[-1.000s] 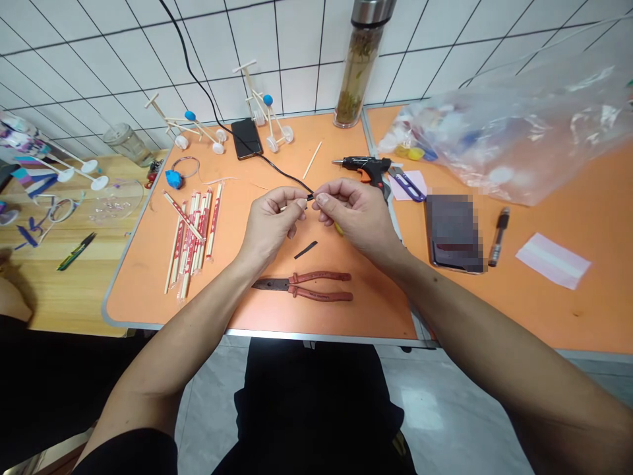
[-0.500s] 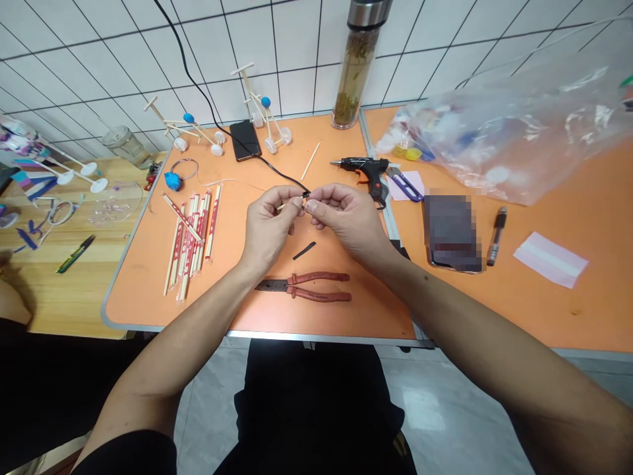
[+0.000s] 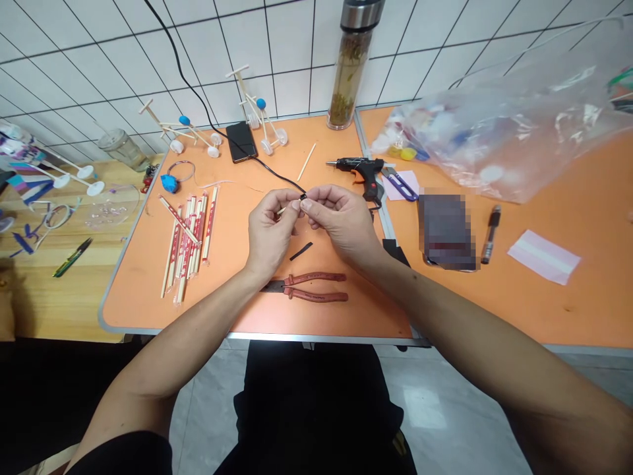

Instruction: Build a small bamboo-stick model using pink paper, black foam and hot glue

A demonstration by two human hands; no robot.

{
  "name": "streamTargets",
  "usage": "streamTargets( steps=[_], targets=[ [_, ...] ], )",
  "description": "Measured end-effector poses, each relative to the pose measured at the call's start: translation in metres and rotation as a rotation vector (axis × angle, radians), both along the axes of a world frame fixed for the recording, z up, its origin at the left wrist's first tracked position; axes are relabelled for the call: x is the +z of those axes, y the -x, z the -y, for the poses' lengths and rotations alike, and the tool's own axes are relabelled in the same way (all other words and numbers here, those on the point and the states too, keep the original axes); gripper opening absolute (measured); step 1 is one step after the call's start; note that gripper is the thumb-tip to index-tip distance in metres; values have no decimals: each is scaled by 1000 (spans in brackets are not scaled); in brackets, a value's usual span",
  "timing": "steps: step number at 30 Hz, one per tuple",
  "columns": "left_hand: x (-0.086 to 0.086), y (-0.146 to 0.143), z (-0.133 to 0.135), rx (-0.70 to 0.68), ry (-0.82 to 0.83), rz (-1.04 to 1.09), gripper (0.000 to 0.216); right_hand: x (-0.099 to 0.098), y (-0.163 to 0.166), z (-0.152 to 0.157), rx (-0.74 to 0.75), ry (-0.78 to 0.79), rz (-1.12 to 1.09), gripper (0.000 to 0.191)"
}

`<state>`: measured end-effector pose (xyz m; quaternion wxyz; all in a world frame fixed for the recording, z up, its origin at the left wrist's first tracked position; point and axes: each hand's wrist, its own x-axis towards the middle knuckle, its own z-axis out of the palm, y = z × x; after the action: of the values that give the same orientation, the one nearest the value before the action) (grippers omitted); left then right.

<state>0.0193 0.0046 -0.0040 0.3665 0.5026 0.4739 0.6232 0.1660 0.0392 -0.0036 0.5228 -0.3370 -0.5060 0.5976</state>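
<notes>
My left hand [image 3: 271, 224] and my right hand [image 3: 341, 221] meet fingertip to fingertip above the orange table. Both pinch a small black piece [image 3: 303, 196], mostly covered by the fingers. A short length of pale thin stick [image 3: 281, 211] pokes out between my left fingers. Below the hands lies a narrow black strip [image 3: 301, 251]. Nearer me rest pliers with red handles [image 3: 319, 287], their jaws partly behind my left wrist. A black cord [image 3: 277, 175] runs down to the fingertips; whether it touches them I cannot tell.
Wrapped chopsticks [image 3: 190, 237] lie at left, with two stick models [image 3: 185, 135] on white wheels behind. A glue gun [image 3: 363, 173], a purple cutter [image 3: 399, 183], a phone [image 3: 448, 231] and a marker [image 3: 491, 234] are at right. A tea bottle [image 3: 350, 72] stands at the back.
The view has shifted slightly, so the table items sit a little further left. Both hands keep their pinch on the small black piece, with little visible movement.
</notes>
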Motion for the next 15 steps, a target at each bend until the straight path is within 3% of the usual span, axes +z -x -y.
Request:
streamTargets(
  steps=[10,15],
  targets=[
    [-4,-5,3,-1,-45,-109,26,7,-3,5,-124,-129,151,17],
    [5,-1,2,-21,-42,-166,17,7,-8,3,-151,-205,229,13]
  ],
)
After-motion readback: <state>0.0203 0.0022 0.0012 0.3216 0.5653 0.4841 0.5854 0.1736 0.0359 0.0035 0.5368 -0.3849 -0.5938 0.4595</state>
